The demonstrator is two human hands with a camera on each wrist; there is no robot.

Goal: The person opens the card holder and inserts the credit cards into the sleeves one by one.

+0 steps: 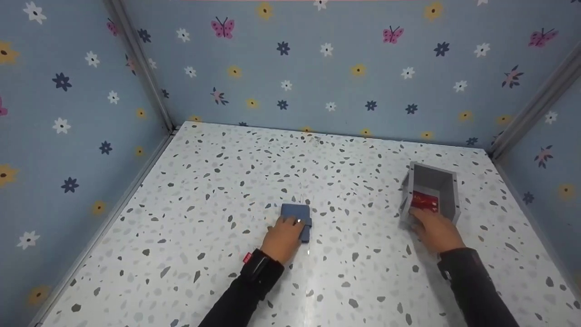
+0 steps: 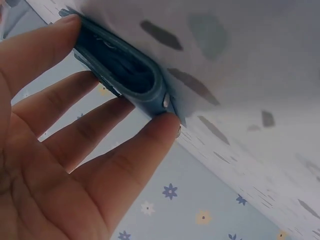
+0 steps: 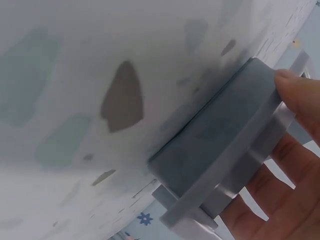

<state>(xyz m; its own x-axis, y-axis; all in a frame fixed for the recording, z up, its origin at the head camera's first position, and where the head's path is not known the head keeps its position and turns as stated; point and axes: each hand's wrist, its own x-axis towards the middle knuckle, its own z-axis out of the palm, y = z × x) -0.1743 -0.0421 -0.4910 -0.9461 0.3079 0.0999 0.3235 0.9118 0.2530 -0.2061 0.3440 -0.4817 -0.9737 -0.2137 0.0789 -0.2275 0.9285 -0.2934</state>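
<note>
A blue folding wallet (image 1: 295, 210) lies on the speckled tabletop near the middle in the head view. My left hand (image 1: 282, 240) grips it from the near side. In the left wrist view the wallet (image 2: 142, 95) shows its folded end, with the thumb on one side and fingertips on the other. At the right stands an open-topped grey box (image 1: 411, 184); a red card (image 1: 425, 201) is inside it. My right hand (image 1: 436, 230) holds the box at its near end, the thumb at its corner in the right wrist view and fingers over the rim, partly hidden.
The tabletop (image 1: 213, 181) is white with grey specks. Blue flowered panels stand behind it (image 1: 317, 68) and along both sides, with the left panel (image 1: 91, 150) meeting the table edge. The grey box is nearer the right panel (image 1: 544, 172) than the wallet.
</note>
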